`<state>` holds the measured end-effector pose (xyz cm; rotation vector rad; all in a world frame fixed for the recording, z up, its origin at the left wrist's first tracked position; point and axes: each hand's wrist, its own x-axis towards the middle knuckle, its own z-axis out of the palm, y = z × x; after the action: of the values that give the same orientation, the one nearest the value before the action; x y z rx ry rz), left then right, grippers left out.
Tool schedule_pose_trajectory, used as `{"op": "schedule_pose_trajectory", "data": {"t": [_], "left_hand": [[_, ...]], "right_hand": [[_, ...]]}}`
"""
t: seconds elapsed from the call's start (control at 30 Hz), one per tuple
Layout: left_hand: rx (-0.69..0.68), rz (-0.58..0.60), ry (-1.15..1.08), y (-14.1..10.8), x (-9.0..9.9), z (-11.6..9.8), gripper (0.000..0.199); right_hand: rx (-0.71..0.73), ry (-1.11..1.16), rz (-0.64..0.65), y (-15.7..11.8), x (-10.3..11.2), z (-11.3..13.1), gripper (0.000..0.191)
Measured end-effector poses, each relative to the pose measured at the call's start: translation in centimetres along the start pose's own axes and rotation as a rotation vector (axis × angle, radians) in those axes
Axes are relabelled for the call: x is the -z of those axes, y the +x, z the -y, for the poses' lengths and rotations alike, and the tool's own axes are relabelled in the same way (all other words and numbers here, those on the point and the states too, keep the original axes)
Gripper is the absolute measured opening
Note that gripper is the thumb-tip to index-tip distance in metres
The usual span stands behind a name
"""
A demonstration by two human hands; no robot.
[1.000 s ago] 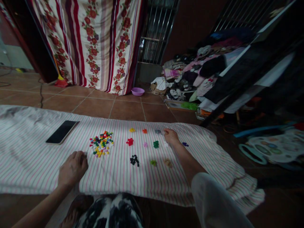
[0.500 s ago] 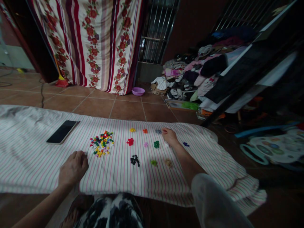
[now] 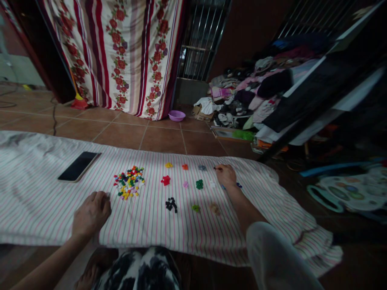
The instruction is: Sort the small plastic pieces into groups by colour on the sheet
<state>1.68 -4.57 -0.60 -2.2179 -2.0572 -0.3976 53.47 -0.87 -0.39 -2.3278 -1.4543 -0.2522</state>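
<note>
My right hand (image 3: 226, 175) is pinched at the back right of the striped cloth (image 3: 136, 225), with a small dark piece at its fingertips, right of the grey pile (image 3: 202, 167). My left hand (image 3: 91, 213) rests on the cloth with curled fingers; whatever they hold, if anything, is hidden. A mixed heap of colourful pieces (image 3: 129, 183) lies beyond it to the right. Single-colour piles stand apart: yellow (image 3: 168, 165), orange (image 3: 184, 166), red (image 3: 165, 180), pink (image 3: 185, 184), dark green (image 3: 199, 184), white (image 3: 212, 184), black (image 3: 171, 204), lime (image 3: 196, 208), tan (image 3: 215, 208) and dark blue (image 3: 239, 185).
A black phone (image 3: 79, 166) lies on the left part of the cloth. Beyond are a purple basin (image 3: 177, 116), a floral curtain (image 3: 136, 60) and heaped clothes (image 3: 250, 88). My raised knee (image 3: 272, 249) is at the lower right, near a baby walker (image 3: 350, 187).
My right hand has moved right, away from the grey pile, and a dark piece now shows at its fingertips. Some blue has come into view beside its wrist. My left hand has hardly moved.
</note>
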Motion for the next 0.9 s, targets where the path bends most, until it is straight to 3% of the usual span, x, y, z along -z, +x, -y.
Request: {"op": "schedule_pose_trajectory", "data": {"t": [0.17, 0.43, 0.7, 0.9], "left_hand": [[0.007, 0.002, 0.009, 0.0, 0.0, 0.0, 0.021], [0.01, 0.025, 0.007, 0.1, 0.3, -0.2, 0.02], [0.031, 0.047, 0.007, 0.1, 0.9, -0.6, 0.025], [0.019, 0.057, -0.009, 0.0, 1.4, -0.7, 0.027]], "right_hand": [[0.047, 0.002, 0.05, 0.4, -0.5, 0.7, 0.024], [0.068, 0.107, 0.027, 0.9, -0.4, -0.2, 0.027], [-0.023, 0.239, -0.001, -0.3, 3.6, -2.6, 0.025], [-0.005, 0.205, 0.184, -3.4, 6.0, -4.0, 0.025]]}}
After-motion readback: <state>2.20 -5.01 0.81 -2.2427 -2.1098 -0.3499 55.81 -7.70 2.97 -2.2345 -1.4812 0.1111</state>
